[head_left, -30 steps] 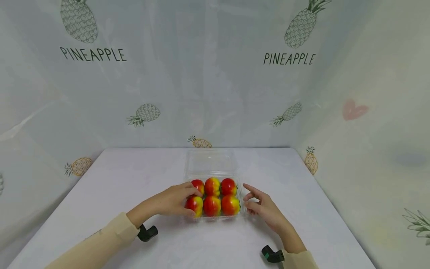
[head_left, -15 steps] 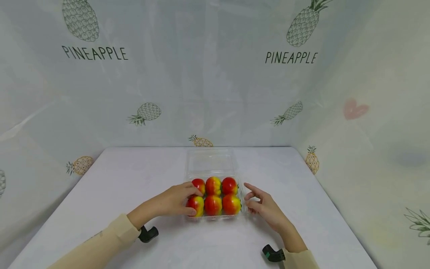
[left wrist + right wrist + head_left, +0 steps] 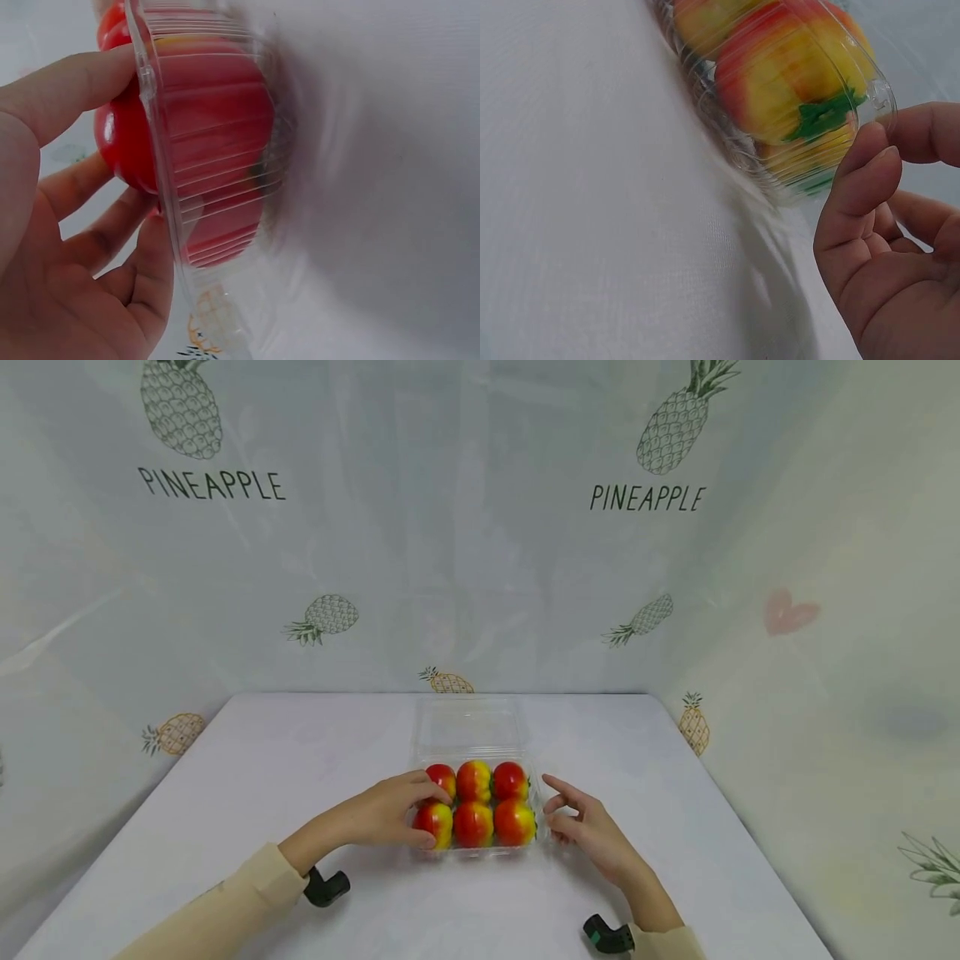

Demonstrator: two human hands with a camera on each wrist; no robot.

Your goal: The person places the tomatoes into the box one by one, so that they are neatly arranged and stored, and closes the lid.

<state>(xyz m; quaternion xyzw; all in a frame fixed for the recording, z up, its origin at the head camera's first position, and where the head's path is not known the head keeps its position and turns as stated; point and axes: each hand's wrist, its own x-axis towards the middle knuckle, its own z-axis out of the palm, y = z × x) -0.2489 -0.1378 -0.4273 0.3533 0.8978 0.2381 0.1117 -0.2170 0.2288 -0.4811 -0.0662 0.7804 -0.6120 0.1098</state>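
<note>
A clear plastic clamshell box [image 3: 487, 852] holds several red-and-yellow fruits in two rows, its lid [image 3: 468, 727] laid back behind it. My left hand [image 3: 390, 812] grips the front-left fruit [image 3: 435, 823], thumb on the near side and fingers beyond it. In the left wrist view, that red fruit [image 3: 124, 142] rises above the ribbed box wall between thumb and fingers. At the right end, my right hand [image 3: 591, 833] pinches the box rim [image 3: 886, 101] between thumb and finger. A fruit with green leaves [image 3: 780, 71] shows through the wall there.
The box stands on a white table [image 3: 315, 735] with its back edge behind the lid. A pale curtain [image 3: 480, 527] printed with pineapples surrounds the table at the back and sides. Black wrist-worn devices [image 3: 327, 888] sit near both sleeves.
The head view has shifted slightly. Both hands keep their places at the box, and the fruits lie as before.
</note>
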